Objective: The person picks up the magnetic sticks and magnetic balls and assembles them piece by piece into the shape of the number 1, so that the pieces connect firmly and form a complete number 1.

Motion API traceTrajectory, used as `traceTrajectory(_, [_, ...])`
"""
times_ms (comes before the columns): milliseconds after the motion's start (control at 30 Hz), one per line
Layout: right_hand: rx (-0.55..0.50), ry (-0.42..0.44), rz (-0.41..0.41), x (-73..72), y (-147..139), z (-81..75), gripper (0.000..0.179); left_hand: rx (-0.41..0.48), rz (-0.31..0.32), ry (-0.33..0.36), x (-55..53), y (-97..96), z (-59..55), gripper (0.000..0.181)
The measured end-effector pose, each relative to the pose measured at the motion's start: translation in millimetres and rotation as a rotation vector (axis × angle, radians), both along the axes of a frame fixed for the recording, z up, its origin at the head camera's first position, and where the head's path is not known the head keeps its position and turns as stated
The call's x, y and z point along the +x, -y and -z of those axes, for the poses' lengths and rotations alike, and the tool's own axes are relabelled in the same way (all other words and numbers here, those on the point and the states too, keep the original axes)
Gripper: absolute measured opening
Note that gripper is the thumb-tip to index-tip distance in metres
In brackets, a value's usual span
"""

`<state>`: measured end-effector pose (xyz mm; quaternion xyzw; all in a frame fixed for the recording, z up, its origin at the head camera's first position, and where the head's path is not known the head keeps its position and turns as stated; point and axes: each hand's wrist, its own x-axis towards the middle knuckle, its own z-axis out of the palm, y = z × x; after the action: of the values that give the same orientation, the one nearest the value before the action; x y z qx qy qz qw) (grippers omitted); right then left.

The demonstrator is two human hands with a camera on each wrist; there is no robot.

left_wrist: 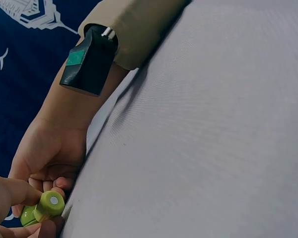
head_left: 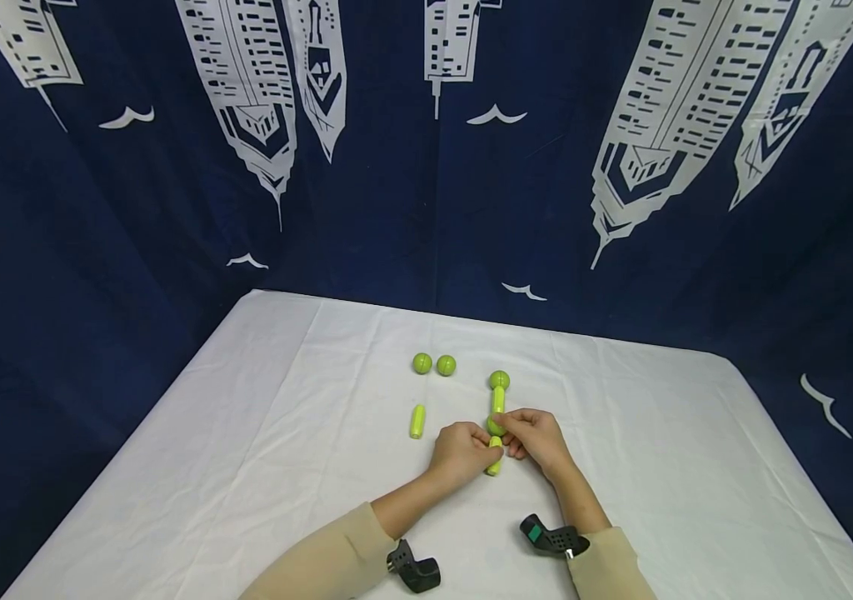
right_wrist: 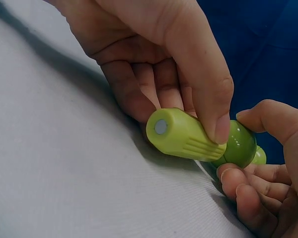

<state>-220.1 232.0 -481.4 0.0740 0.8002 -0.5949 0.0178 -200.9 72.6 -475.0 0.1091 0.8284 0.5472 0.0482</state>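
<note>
Near the table's middle, my left hand pinches a yellow-green toy rod between thumb and fingers. A round grey disc shows in the rod's end face. My right hand pinches a green ball at the rod's other end; rod and ball appear to touch. Beyond that ball, a second rod runs away from me to another green ball, all in one line. In the left wrist view, fingers hide part of the rod and ball.
Two loose green balls, a left one and a right one, lie toward the back. A loose yellow-green rod lies left of my hands. A white cloth covers the table; a dark blue printed curtain hangs behind.
</note>
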Motion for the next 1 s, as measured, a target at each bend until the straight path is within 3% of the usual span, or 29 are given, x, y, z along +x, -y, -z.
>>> traceTrajectory(1000, [-0.009,-0.002,0.004,0.2,-1.1,2.2,0.027,0.024,-0.027,-0.068,-1.4,-3.7,6.4,0.013])
